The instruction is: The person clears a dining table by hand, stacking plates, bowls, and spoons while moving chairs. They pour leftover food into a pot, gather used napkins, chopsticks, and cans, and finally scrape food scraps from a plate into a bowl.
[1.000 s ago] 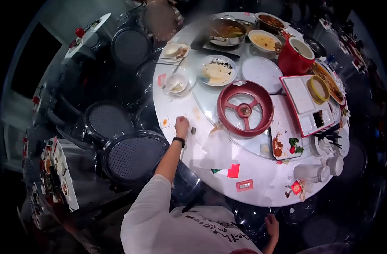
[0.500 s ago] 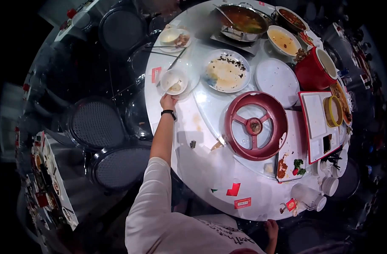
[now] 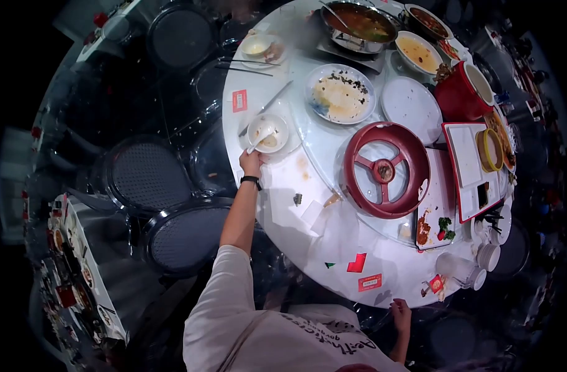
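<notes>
At the near-left edge of the round table, my left hand (image 3: 251,162) is closed on the rim of a small plate (image 3: 290,147). A white bowl (image 3: 268,133) with food remains and a white spoon (image 3: 258,141) rests on that plate. My fingertips are partly hidden by the bowl and plate. A long dark chopstick-like utensil (image 3: 275,99) lies slantwise beyond the bowl. My right hand (image 3: 401,315) hangs beside the table's near edge, its fingers loosely apart and holding nothing.
On the table (image 3: 296,248) stand a maroon ring-shaped stand (image 3: 357,187), a stained plate (image 3: 325,111), a hotpot (image 3: 358,23), a red bucket (image 3: 448,93) and a red-rimmed tray (image 3: 466,170). Cups (image 3: 487,257) lie at the right edge. Dark chairs (image 3: 148,173) stand on the left.
My left hand has drawn the plate, with its bowl and spoon, slightly toward me across the table; the long utensil shifted too. My right hand has risen a little. The whole view has shifted.
</notes>
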